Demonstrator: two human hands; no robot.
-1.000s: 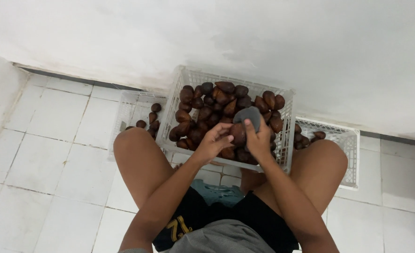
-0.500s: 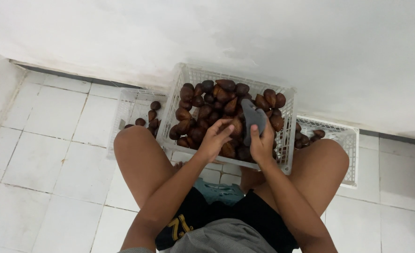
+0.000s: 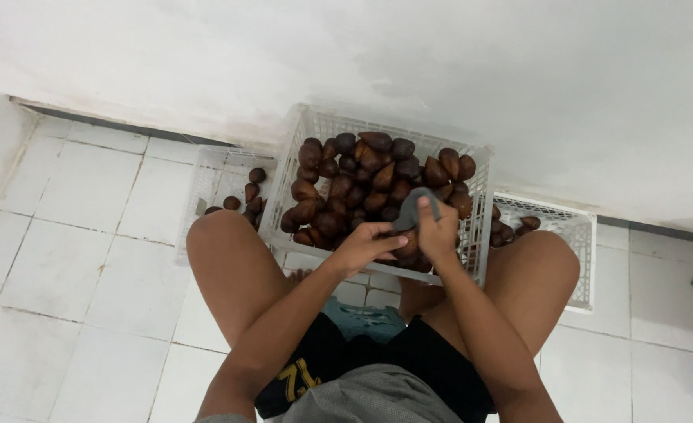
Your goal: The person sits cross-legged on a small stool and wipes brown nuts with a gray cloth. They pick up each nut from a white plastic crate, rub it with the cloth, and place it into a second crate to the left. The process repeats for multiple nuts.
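Cloth (image 3: 415,210) has dropped closer; right hand (image 3: 438,233) grips it, left hand (image 3: 360,245) clasps a fruit (image 3: 406,247) beside it; rub gently, steady grip.

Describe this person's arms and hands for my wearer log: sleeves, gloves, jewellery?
Both arms are bare to the frame's edge: no sleeves or gloves. No ring, watch or band shows on the left hand or right hand. Fingers uncovered.

Crate (image 3: 307,129) of fruit (image 3: 362,184) on the floor (image 3: 64,258) against the wall (image 3: 362,55), between the knees — second crate (image 3: 205,180) to its left, third crate (image 3: 577,235) to its right, both holding fruit, both hands over the near rim.
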